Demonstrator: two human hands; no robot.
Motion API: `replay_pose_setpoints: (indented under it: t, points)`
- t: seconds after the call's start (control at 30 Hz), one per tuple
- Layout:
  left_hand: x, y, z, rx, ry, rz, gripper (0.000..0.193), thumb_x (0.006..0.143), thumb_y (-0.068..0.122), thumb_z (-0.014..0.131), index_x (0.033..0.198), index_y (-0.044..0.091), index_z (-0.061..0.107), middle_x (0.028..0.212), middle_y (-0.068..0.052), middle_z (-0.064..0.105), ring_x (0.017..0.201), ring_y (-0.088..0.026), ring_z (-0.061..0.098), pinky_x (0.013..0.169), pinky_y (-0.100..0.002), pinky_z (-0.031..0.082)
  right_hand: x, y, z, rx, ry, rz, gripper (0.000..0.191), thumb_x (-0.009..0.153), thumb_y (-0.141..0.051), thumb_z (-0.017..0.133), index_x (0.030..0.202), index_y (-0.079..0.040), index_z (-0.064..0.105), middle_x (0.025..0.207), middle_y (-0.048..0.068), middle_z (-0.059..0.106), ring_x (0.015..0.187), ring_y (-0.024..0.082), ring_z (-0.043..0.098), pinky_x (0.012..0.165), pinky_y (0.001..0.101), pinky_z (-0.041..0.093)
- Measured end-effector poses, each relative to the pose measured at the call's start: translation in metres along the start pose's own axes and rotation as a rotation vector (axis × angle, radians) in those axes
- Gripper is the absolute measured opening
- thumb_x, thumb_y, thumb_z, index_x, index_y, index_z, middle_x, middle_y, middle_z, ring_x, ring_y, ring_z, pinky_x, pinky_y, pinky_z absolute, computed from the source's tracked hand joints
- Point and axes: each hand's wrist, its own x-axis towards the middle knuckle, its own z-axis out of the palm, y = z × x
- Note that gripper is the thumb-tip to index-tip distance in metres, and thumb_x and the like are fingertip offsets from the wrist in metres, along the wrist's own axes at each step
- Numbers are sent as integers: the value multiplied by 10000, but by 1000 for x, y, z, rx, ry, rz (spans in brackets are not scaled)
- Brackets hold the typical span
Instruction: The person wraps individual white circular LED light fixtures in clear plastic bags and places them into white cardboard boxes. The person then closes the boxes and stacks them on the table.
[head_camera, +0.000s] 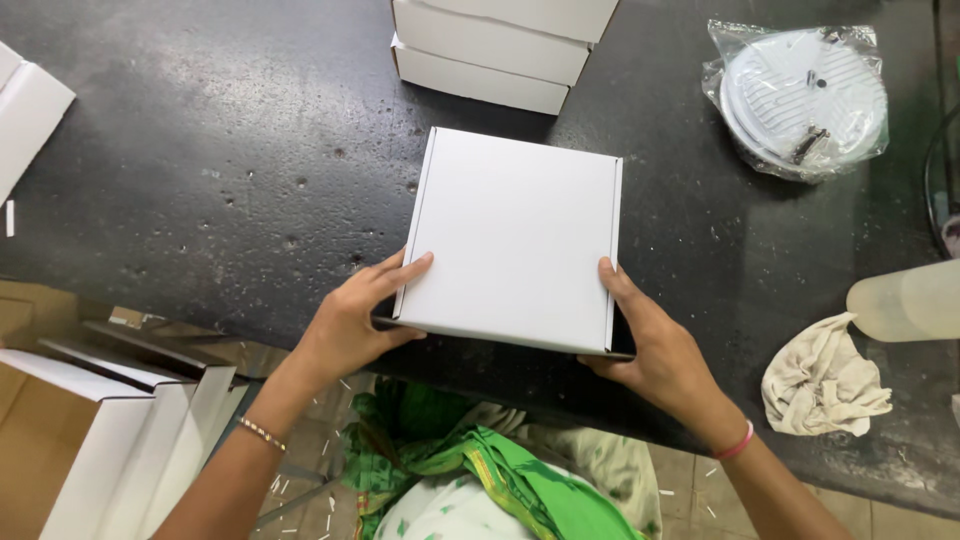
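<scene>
Head view: a closed white box (515, 240) sat flat at the near edge of the dark counter (200, 170). Left hand (350, 325) clasped its near-left corner, fingers spread along the side, thumb probably tucked beneath the edge. Right hand (655, 350) gripped the near-right corner, fingers partly curled, thumb up against the side wall. A stack of boxes (495, 50) stood just behind it. A bagged white disc (800, 95) lay well to the right. A crumpled rag (820, 380) lay near the right hand, beside a pale bottle (905, 300). Flat cartons (90, 440) leaned below the counter, left.
</scene>
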Motion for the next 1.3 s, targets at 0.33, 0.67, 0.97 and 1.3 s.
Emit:
replay_pose_setpoints:
  t: [0.33, 0.67, 0.97, 1.3]
  points:
    - [53, 48, -90, -165, 49, -374, 974, 767, 445, 794, 1595, 259, 316, 1119, -138, 752, 892, -290, 800, 701, -391, 642, 33, -6, -118, 266, 113, 56, 867, 748, -291, 774, 1562, -215, 487, 1460, 111, 620, 1119, 253, 648, 884, 359, 549]
    - [159, 52, -103, 307, 398, 214, 261, 949, 359, 803, 966, 101, 764, 1054, -67, 755, 1031, -230, 719, 921, -338, 591, 108, -3, -164, -56, 416, -558, 228, 1021, -209, 755, 1237, -136, 734, 1336, 60, 677, 1230, 188, 655, 1081, 348, 531]
    - [177, 71, -146, 231, 285, 76, 120, 994, 174, 729, 980, 64, 775, 893, -90, 771, 648, -206, 723, 527, -298, 550, 113, -24, -188, 2, 377, -398, 200, 1039, -24, 673, 1224, -8, 748, 1053, 92, 760, 906, 152, 749, 839, 287, 635]
    - [182, 85, -139, 12, 287, 83, 131, 974, 139, 741, 1042, 30, 764, 866, -101, 758, 746, -139, 774, 580, -231, 600, 112, -46, -182, 345, 282, -268, 266, 994, -46, 673, 1228, 80, 683, 970, 131, 750, 837, 163, 749, 755, 291, 655]
